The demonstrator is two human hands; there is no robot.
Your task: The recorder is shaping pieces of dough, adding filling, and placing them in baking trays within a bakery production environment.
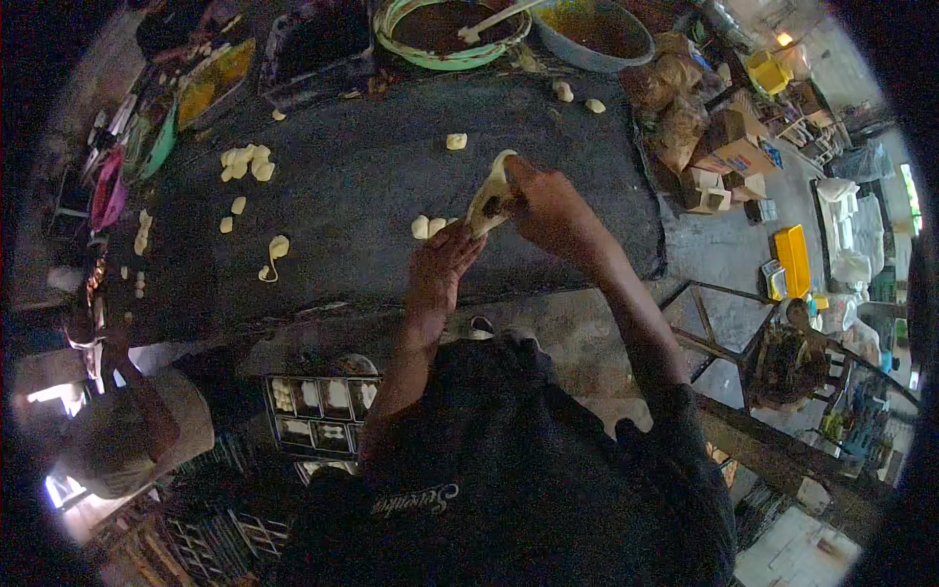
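A stretched piece of dough (pixel 479 209) with a dark patch of what looks like filling hangs between my hands above the dark work table. My right hand (pixel 554 207) grips its upper part, fingers bent round it. At the lower end, my left hand (pixel 445 262) holds the dough with its fingers fairly straight. Just beyond the left fingertips lie small dough lumps (pixel 423 227), partly hidden by that hand. Another dough lump (pixel 457 142) sits farther off on the table.
More dough lumps (pixel 246 163) are scattered at left on the table (pixel 352 196). Along the far edge stand a green-rimmed basin (pixel 450 61) with a spatula (pixel 499 20) and a grey basin (pixel 593 61). A person (pixel 137 430) is at lower left. Cardboard boxes (pixel 732 139) stand right.
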